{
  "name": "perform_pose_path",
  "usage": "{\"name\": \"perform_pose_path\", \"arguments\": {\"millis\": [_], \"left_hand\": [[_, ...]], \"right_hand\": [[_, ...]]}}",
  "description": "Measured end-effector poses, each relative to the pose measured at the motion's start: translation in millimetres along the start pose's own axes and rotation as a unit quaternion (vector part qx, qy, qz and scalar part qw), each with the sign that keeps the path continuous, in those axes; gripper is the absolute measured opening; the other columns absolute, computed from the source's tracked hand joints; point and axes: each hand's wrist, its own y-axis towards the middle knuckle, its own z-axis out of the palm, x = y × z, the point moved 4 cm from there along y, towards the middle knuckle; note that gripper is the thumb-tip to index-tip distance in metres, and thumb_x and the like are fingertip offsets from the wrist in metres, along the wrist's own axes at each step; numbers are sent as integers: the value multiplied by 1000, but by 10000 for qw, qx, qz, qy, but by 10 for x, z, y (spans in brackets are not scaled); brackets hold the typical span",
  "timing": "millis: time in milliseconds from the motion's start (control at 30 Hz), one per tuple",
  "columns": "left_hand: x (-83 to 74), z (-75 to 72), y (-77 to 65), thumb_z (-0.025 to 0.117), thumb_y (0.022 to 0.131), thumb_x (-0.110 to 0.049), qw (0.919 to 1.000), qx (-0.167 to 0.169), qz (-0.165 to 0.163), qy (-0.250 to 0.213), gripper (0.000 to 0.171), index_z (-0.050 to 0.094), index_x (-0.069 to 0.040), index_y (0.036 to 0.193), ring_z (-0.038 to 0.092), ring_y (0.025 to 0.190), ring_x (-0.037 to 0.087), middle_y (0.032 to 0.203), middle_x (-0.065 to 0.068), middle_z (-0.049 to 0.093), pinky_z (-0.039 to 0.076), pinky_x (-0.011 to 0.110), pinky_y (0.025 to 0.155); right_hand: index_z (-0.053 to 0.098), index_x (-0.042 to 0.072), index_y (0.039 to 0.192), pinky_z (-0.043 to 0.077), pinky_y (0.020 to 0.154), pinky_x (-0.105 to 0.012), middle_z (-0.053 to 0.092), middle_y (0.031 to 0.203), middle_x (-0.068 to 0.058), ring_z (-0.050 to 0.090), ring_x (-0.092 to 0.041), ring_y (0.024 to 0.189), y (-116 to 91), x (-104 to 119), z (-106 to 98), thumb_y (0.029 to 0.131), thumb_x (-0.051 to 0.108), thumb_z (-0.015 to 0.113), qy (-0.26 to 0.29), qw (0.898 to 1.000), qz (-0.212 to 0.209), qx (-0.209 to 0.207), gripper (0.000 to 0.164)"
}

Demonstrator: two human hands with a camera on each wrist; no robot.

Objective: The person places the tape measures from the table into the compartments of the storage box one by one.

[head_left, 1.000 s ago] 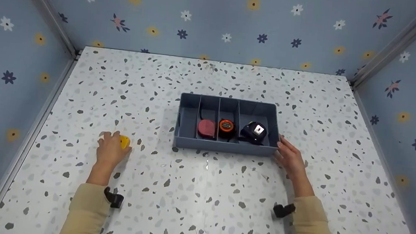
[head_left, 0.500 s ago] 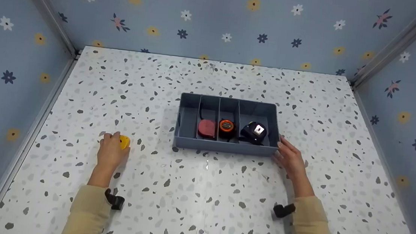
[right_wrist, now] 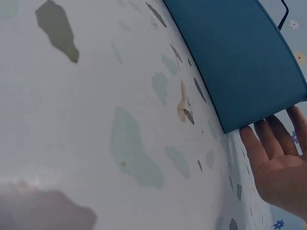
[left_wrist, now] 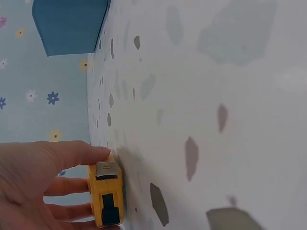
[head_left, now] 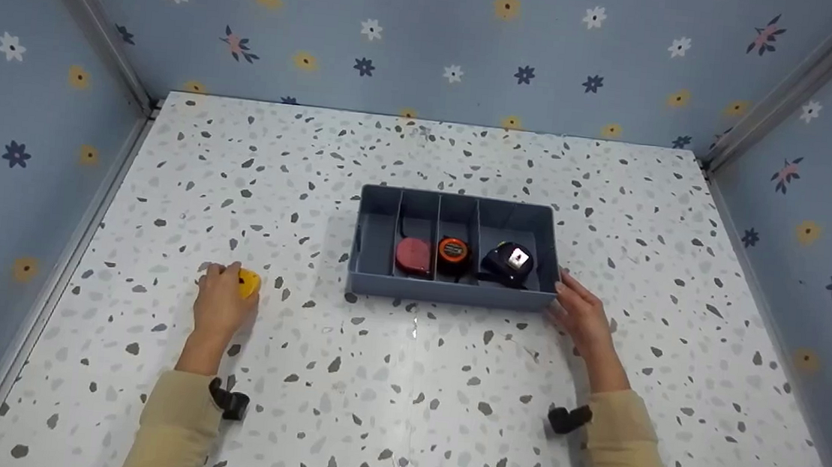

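My left hand (head_left: 218, 303) holds a yellow tape measure (head_left: 249, 284) at the left of the table. In the left wrist view the thumb lies at one end of the tape measure (left_wrist: 108, 191) and the fingers lie along its side. With its fingertips my right hand (head_left: 583, 314) touches the right end wall of a grey-blue divided box (head_left: 448, 293); the right wrist view shows these fingers (right_wrist: 268, 139) fairly straight against the box (right_wrist: 240, 57). Inside the box sit a pink tape measure (head_left: 413, 254), an orange-and-black one (head_left: 453, 255) and a dark one (head_left: 510, 263), each in a separate compartment.
The speckled white table (head_left: 401, 398) lies between blue flowered panels (head_left: 433, 39) at the back and both sides. Thin dividers (head_left: 437, 228) run front to back in the box. The leftmost compartment (head_left: 377, 241) is on the side towards my left hand.
The fingers of my left hand have drawn closer together round the yellow tape measure, and the wrist has shifted very slightly. My right hand and the box look the same.
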Motion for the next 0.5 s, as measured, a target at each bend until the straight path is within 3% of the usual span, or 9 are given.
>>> {"name": "perform_pose_path", "arguments": {"millis": [267,500], "left_hand": [[-70,-39,-19,60,81,-8,9996,-171,169,-114,54,38,12,126,38,103,42,116,31,36,37,50,90],[-162,-52,-47,61,79,-9,9971,-449,564,-238,51,44,12,123,40,100,42,112,30,40,41,51,83]], "right_hand": [[26,3,138,27,101,-39,22,144,-9,25,-23,129,-10,11,10,90,8,49,50,10000,-64,28,54],[27,4,138,29,100,-38,24,144,-8,26,-23,129,0,5,1,89,10,52,-16,10000,-34,-3,55]]}}
